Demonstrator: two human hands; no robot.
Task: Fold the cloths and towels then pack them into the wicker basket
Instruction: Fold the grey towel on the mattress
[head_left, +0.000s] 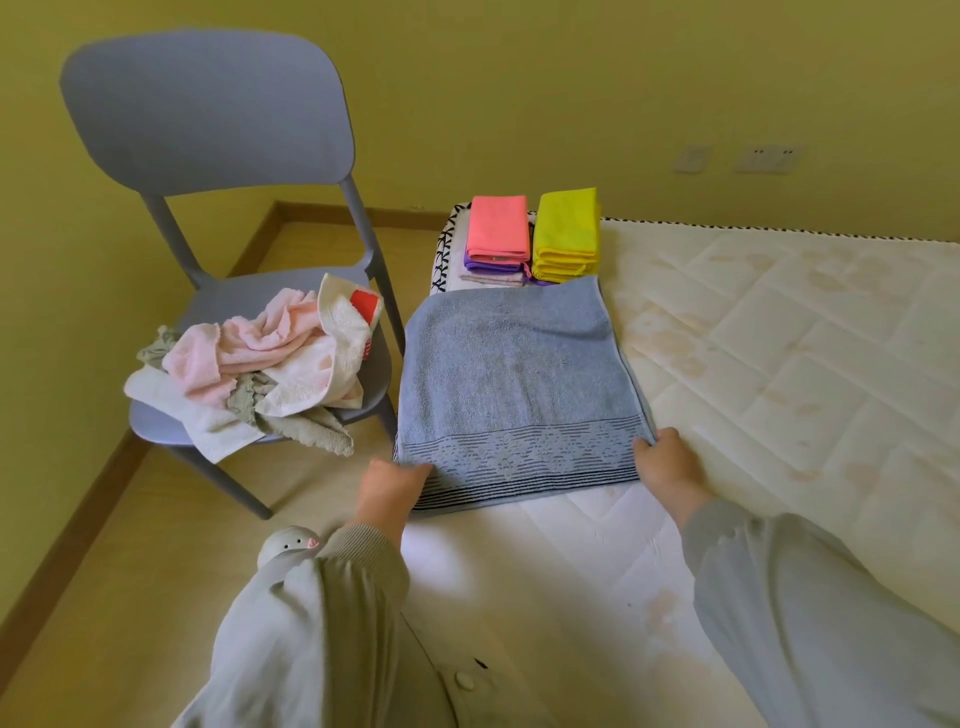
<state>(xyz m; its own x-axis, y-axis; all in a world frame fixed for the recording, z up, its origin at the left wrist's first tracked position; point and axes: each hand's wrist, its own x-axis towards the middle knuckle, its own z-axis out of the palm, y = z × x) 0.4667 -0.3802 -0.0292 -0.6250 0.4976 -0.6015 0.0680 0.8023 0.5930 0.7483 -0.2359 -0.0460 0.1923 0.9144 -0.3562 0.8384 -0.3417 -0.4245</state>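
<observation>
A blue-grey towel (514, 384) with a patterned band lies flat, folded double, on the mattress (779, 374). My left hand (392, 488) pinches its near left corner and my right hand (667, 467) pinches its near right corner. Behind the towel sit folded stacks: a pink cloth (497, 228) on purple ones (491, 266), and yellow cloths (567, 234) beside them. A heap of unfolded pink, white and grey-green towels (260, 369) lies on the chair seat to the left. No wicker basket is in view.
A grey-blue plastic chair (208, 114) stands left of the mattress on the wooden floor (104, 545). Yellow walls close off the back, with sockets (769, 156) at the right. The mattress stretches away to the right.
</observation>
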